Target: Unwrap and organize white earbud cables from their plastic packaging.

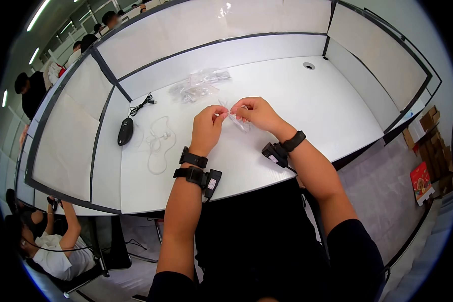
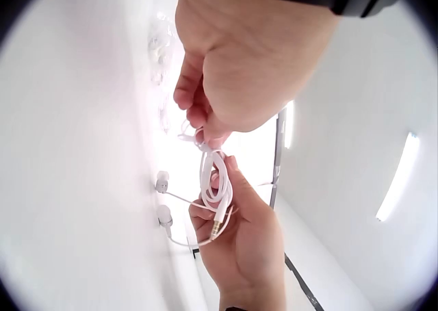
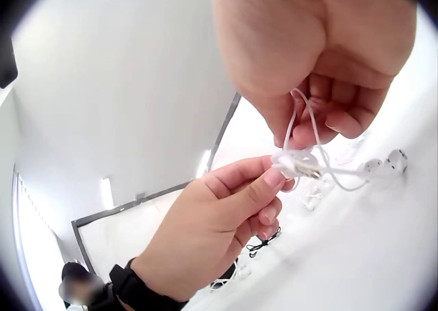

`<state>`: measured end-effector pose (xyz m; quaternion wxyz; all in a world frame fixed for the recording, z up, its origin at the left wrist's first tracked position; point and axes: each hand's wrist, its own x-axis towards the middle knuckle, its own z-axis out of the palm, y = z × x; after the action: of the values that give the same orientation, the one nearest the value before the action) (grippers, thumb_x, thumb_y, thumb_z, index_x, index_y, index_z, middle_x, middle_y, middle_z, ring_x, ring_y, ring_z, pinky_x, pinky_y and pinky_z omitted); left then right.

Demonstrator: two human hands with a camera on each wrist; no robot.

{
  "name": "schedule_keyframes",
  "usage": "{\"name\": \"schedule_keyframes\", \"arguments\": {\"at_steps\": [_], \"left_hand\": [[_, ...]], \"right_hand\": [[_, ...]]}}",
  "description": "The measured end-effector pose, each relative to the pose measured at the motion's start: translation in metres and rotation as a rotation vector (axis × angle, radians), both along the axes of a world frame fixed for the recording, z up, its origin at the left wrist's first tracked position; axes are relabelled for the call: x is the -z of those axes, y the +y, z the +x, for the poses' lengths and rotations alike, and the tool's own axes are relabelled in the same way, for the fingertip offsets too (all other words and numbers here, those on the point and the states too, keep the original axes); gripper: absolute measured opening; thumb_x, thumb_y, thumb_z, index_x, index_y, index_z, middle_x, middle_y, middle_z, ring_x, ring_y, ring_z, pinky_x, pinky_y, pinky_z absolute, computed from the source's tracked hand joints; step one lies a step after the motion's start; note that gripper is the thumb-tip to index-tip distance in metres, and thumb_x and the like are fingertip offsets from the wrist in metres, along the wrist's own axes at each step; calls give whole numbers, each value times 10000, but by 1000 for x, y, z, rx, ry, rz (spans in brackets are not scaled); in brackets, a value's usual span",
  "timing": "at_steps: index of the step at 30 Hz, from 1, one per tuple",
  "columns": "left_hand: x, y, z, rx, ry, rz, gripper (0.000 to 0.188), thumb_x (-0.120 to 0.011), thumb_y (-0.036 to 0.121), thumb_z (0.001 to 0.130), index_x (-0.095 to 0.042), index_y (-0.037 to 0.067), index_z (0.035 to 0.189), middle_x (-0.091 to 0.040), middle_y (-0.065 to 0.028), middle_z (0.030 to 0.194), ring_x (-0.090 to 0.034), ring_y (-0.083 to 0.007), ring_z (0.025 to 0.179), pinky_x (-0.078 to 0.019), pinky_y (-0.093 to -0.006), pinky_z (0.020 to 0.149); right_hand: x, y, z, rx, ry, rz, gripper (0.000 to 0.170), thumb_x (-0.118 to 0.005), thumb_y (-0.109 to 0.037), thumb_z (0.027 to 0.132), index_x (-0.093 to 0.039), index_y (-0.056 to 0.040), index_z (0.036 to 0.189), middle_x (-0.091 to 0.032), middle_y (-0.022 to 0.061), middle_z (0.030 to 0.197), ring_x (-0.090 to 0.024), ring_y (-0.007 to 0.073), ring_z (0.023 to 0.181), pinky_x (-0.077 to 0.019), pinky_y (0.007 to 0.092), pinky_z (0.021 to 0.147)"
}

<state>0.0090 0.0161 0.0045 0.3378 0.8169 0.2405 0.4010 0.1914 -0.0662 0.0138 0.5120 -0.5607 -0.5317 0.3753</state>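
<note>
A coiled white earphone cable (image 2: 217,181) with a metal-tipped plug (image 2: 216,227) is between the two hands. My left hand (image 1: 206,131) pinches the bundle (image 3: 294,162) between thumb and index finger. Close beside it, my right hand (image 1: 260,115) has curled fingers gripping part of the cable; in the right wrist view a thin loop (image 3: 290,123) runs up into that hand (image 3: 315,44). Two white earbuds (image 2: 162,182) hang from the cable, near the table surface. The fingertips of both hands partly cover the cable in the head view.
Clear plastic bags (image 1: 199,85) with white contents lie beyond the hands. At the left are a black mouse (image 1: 126,132) with its cable and another white earphone set (image 1: 158,143). Low partitions (image 1: 226,50) border the white table (image 1: 297,100). A seated person (image 1: 60,251) is at lower left.
</note>
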Motion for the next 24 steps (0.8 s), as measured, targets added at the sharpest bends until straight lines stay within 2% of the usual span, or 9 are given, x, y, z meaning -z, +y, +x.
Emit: {"name": "schedule_keyframes", "arguments": {"at_steps": [2,6,9,13,16,17,19,22,24], "left_hand": [[1,0,-2,10,71,-29,110,-666,66,907,-691,-6,987,-671,-43,764,-559,-103,621,-467,-251,593],[-3,-2,-3,-3,157,-17,120,-692,67,881,-714,-8,973,-684,-51,738,-563,-101,593,-472,-258,577],[3,1,-3,-11,170,-13,133,-713,69,856,-727,-1,968,-707,-61,768,-552,-97,589,-476,-257,577],[-2,-3,-4,-48,185,23,126,-727,70,829,-719,6,937,-666,-49,718,-498,-104,581,-445,-263,566],[-1,-2,-3,-91,139,35,91,-717,69,839,-694,10,904,-595,-39,658,-471,-115,576,-423,-279,560],[1,0,-3,-100,126,30,90,-715,73,843,-693,17,910,-604,-39,674,-478,-116,577,-429,-276,563],[3,1,-3,-137,113,37,92,-720,80,843,-690,17,904,-611,-38,684,-485,-113,581,-432,-271,566],[6,3,-2,-144,94,47,100,-725,83,838,-691,13,900,-625,-32,695,-483,-100,576,-432,-264,560],[6,4,-1,-143,72,55,101,-727,81,836,-693,11,900,-632,-29,702,-478,-94,573,-430,-260,557]], "right_hand": [[5,1,1,-1,-87,23,136,-637,-124,931,-717,-22,973,-659,8,784,-571,75,707,-467,231,654],[12,2,-4,62,-184,76,130,-665,-140,879,-736,-43,928,-662,34,708,-579,107,652,-466,269,617],[9,0,-4,51,-290,39,126,-637,-99,917,-725,-18,956,-677,14,768,-584,74,701,-477,244,652],[1,-4,-8,50,-307,-25,124,-663,-124,901,-730,-43,967,-672,39,778,-586,95,697,-484,250,644],[8,0,-8,216,-455,254,131,-680,-151,864,-720,-64,954,-649,89,863,-611,174,732,-503,308,683],[7,-1,-7,299,-471,302,124,-686,-140,858,-705,-75,962,-608,98,986,-612,202,794,-513,323,732],[1,-2,-5,482,-508,451,131,-708,-128,838,-695,-79,958,-577,92,1021,-605,194,795,-512,317,731],[-18,-11,-7,512,-522,577,136,-720,-92,824,-702,-79,958,-608,49,910,-550,143,695,-478,283,630],[-19,-14,-10,263,-480,411,119,-718,-93,824,-704,-76,940,-611,36,834,-536,142,660,-471,285,609]]}}
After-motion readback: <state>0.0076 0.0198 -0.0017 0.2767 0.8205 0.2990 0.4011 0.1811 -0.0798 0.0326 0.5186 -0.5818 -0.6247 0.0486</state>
